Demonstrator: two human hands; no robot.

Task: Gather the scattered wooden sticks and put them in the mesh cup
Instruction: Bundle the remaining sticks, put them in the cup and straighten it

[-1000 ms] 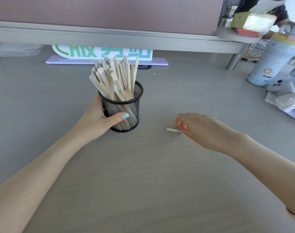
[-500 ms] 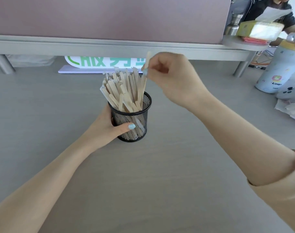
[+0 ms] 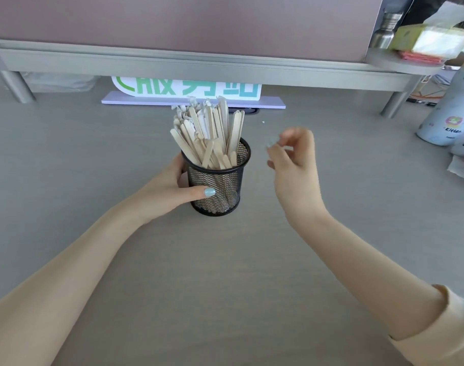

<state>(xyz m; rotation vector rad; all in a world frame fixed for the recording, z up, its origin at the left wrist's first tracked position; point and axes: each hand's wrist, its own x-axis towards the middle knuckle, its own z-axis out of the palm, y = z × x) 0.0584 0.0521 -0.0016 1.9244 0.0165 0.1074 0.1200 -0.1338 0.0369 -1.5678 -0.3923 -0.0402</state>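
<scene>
In the head view, the black mesh cup (image 3: 216,180) stands upright on the grey counter (image 3: 225,273), in front of the green and white sign (image 3: 186,88). The left hand (image 3: 170,191) is wrapped around the left wall of the cup, with the thumb across its front, and it holds the cup firm. The wooden sticks (image 3: 207,133) fill the cup tightly; they are pale, flat and thin, their long axis nearly vertical, fanning a little to the left. The right hand (image 3: 294,165) hovers just beside the cup on its right, above the counter, fingers loosely curled and holding nothing. It is blurred. No loose stick shows anywhere around the cup, so the gathering looks finished or nearly so. If a stick remains out of view, the free right hand is the one to fetch it.
</scene>
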